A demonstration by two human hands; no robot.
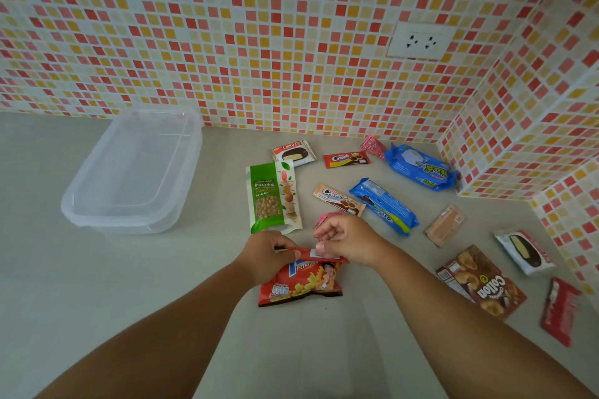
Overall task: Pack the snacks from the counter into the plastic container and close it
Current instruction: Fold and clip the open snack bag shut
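Grey counter [97, 285], both the left hand [267, 251] and right hand [345, 238] pinching the red chip bag [301, 282].

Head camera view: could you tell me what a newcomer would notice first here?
Both hands, left hand and right hand, pinch the top edge of a red chip bag at centre. To the left sits the clear plastic container, lid on; other snacks scatter right, including two blue cookie packs.

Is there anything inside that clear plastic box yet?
No. The clear plastic box looks empty, with its lid seated on top; through the plastic only grey counter shows. All snacks are outside it, including the red chip bag both hands hold.
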